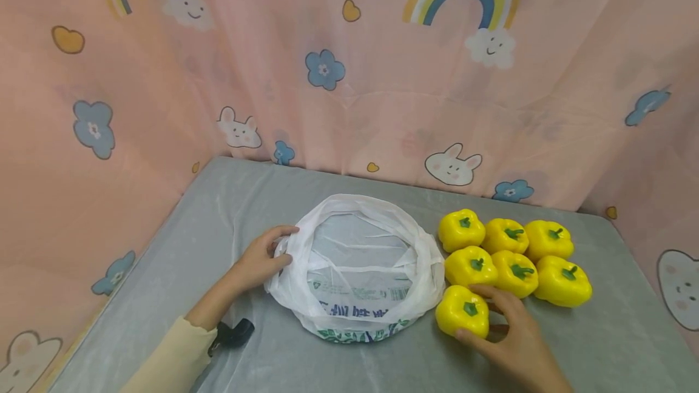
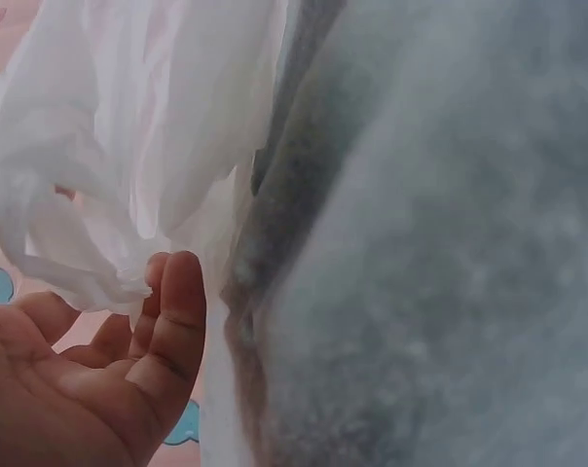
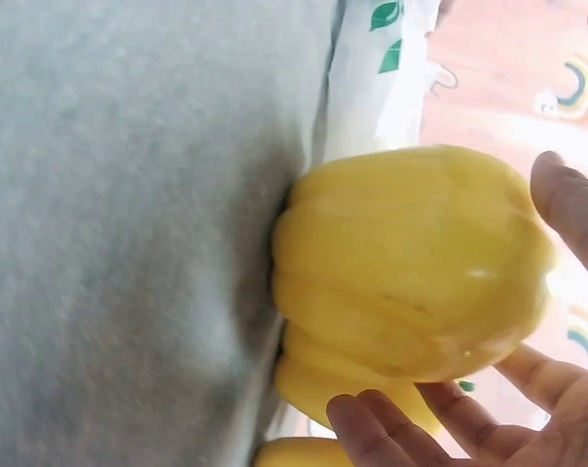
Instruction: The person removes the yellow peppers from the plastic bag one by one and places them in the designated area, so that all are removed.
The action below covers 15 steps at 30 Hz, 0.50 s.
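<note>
A white plastic bag point(image 1: 431, 259) with green and purple print stands on the table, its mouth spread wide toward me. My left hand point(image 1: 264, 262) holds the bag's left rim. In the left wrist view, thin plastic bunches between the fingers point(image 2: 177, 311) of that hand. On the bag's right, my right hand point(image 1: 516, 332) reaches around the nearest yellow bell pepper point(image 1: 461, 314), thumb on the near side and fingers on the far side. In the right wrist view this pepper point(image 3: 411, 263) sits on the table, and the fingers point(image 3: 367, 428) beside it are loosely extended.
Several more yellow bell peppers point(image 1: 514, 273) with green stems stand in two rows right of the bag. A grey cloth point(image 1: 229, 199) covers the table. Behind it hangs a pink printed curtain point(image 1: 377, 96). A dark strap piece point(image 1: 235, 333) shows at my left wrist.
</note>
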Motion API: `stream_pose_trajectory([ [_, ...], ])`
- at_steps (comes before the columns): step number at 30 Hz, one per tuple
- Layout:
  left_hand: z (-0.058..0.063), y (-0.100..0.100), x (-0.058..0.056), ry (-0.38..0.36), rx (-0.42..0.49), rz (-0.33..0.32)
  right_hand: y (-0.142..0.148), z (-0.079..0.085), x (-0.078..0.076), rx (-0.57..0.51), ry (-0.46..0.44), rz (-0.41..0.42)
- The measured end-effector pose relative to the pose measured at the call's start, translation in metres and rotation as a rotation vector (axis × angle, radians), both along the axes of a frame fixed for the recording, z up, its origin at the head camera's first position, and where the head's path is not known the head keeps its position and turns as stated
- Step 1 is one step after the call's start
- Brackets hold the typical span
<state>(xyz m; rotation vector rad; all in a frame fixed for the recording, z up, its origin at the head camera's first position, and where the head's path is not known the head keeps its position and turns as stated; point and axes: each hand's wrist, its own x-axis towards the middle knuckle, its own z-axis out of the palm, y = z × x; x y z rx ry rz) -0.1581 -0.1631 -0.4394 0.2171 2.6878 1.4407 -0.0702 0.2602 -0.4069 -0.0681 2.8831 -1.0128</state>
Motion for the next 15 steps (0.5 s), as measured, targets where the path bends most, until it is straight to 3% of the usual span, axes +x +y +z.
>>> stream_pose_trajectory([
  [7, 0.003, -0.007, 0.001, -0.012, 0.018, -0.015, 0.004, 0.011, -0.002, 0.037, 0.034, 0.013],
  [13, 0.009, -0.017, 0.008, -0.047, -0.07, 0.024, 0.02, 0.036, -0.012, 0.177, 0.235, 0.03],
  [15, 0.015, -0.021, 0.01, -0.022, -0.109, 0.032, 0.03, 0.046, -0.017, 0.239, 0.318, 0.037],
])
